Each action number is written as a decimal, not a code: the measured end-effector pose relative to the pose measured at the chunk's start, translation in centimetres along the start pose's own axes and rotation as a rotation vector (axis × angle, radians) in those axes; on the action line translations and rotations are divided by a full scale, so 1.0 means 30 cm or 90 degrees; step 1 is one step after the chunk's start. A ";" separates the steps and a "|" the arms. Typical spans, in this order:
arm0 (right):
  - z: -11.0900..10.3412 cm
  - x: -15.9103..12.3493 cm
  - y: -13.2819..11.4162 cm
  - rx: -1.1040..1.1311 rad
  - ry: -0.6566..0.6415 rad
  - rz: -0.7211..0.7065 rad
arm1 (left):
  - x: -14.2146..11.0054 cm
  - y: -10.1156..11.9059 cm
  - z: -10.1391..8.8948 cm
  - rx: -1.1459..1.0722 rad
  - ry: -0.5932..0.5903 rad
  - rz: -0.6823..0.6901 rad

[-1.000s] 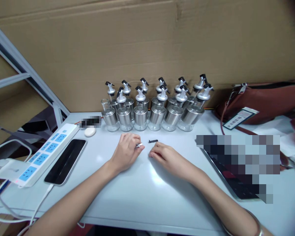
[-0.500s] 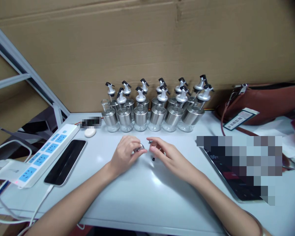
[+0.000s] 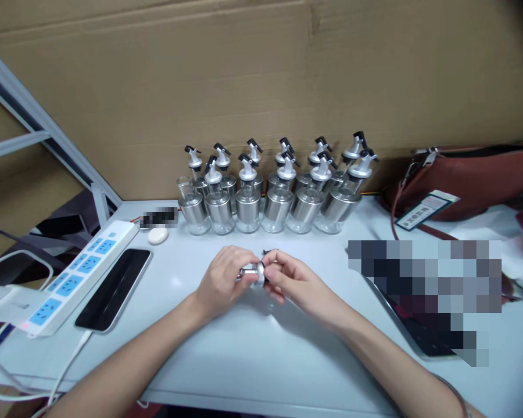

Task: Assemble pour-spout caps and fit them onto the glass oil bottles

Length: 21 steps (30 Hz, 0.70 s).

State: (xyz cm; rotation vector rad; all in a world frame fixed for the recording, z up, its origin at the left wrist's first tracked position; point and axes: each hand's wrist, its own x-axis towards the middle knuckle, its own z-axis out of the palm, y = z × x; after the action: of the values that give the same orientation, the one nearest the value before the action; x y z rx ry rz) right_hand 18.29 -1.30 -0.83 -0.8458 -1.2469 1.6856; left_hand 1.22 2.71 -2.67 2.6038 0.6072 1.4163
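My left hand [image 3: 226, 276] is closed around a silver bottle pourer spout [image 3: 260, 273], held on its side above the table. Its wide round collar faces right. Against that collar my right hand [image 3: 294, 278] pinches a dark part, mostly hidden by the fingers. A small black piece [image 3: 268, 252] lies on the table just behind the right fingertips. Beyond the hands stand two rows of glass-and-steel bottles [image 3: 248, 212]. Most carry silver spouts with black levers. The front-left bottle [image 3: 193, 209] has a bare glass neck.
On the left are a white power strip [image 3: 70, 284], a black phone [image 3: 113, 289] on a cable and a white oval object [image 3: 157, 235]. A partly blurred tablet [image 3: 412, 316] and a brown bag [image 3: 470, 183] are on the right. Cardboard [image 3: 261, 75] backs the table.
My right hand has moved left and closed at the spout's collar. The spout has come more into view between my hands. A small black piece below the right fingertips no longer shows on the table.
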 end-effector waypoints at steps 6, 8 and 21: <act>0.018 0.001 -0.011 0.007 0.089 -0.046 | 0.042 -0.005 -0.051 -0.006 -0.183 -0.111; 0.031 0.000 -0.005 -0.004 0.099 -0.062 | 0.059 -0.014 -0.077 -0.084 -0.271 -0.159; 0.002 -0.047 -0.036 -0.767 0.084 -0.583 | 0.062 -0.122 -0.186 -0.236 -0.232 -0.491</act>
State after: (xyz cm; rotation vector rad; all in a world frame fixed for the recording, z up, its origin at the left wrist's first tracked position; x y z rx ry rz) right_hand 19.08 -2.46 0.27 -0.7766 -2.1043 0.0479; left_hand -3.57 6.32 0.83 1.9238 1.0176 0.7058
